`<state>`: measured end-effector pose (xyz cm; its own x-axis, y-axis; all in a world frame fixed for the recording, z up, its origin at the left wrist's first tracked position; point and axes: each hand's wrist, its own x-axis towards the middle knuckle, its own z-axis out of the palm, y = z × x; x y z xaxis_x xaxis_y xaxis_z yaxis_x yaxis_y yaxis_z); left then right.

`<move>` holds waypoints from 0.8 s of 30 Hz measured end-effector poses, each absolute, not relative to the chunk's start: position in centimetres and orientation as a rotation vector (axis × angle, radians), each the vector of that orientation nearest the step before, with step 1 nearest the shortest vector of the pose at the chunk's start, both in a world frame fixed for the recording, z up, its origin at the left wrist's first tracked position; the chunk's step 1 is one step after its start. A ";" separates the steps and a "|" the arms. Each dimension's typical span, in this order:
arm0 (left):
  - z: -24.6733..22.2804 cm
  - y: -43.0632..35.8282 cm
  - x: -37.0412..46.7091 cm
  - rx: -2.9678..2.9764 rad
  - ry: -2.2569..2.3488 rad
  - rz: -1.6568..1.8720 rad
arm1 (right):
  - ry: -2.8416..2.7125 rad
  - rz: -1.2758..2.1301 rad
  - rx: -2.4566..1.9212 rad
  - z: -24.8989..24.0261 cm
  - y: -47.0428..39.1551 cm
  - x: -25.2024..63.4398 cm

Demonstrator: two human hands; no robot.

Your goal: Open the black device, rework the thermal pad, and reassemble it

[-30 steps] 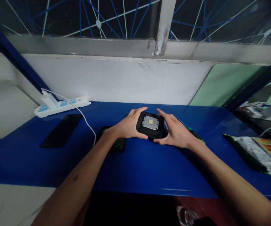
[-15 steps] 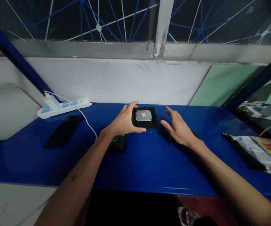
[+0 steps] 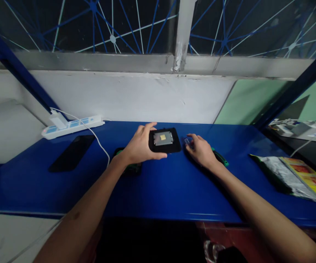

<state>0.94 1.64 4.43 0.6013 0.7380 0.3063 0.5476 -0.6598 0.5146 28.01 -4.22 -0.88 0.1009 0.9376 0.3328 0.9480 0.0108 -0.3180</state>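
My left hand point(image 3: 140, 146) grips the left end of a black rectangular casing point(image 3: 176, 144), thumb below and fingers above. A silver metal plate point(image 3: 158, 139) lies in the casing, with a small pale yellow square pad point(image 3: 162, 137) at its middle. To the right, my right hand point(image 3: 200, 150) is low at the blue tabletop, its fingers curled around a small clear object point(image 3: 187, 141) that is mostly hidden. Beside the right wrist shows a green-handled tool point(image 3: 220, 157). A dark case with a green circuit board point(image 3: 134, 168) lies partly covered by my left wrist.
A black phone point(image 3: 72, 153) and a white power strip point(image 3: 74, 126) with a plugged-in charger lie on the left. A white cable point(image 3: 99, 140) runs toward my left forearm. On the right lies a silver and yellow packet point(image 3: 295, 175). A wall and window stand behind the blue table point(image 3: 169, 197).
My right hand has come down to the tabletop, and its fingers have curled at the clear object. My left hand still holds the casing, now tilted slightly differently. The whole view has shifted a little.
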 end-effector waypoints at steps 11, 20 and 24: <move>2.0 -2.9 2.2 2.820 0.744 0.387 | -1.655 -0.210 -1.334 1.2 -5.1 27.9; 1.2 -3.0 2.4 2.868 0.722 0.425 | -1.517 -0.039 -1.219 0.5 -5.8 26.8; 1.1 -2.9 2.4 2.871 0.691 0.425 | -1.485 0.030 -1.202 0.0 -5.9 26.4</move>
<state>2.36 -2.87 1.07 0.8529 0.4656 0.2362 0.4205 -0.8808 0.2176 26.39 -5.91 0.01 0.1944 0.6665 0.7197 0.6369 0.4722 -0.6093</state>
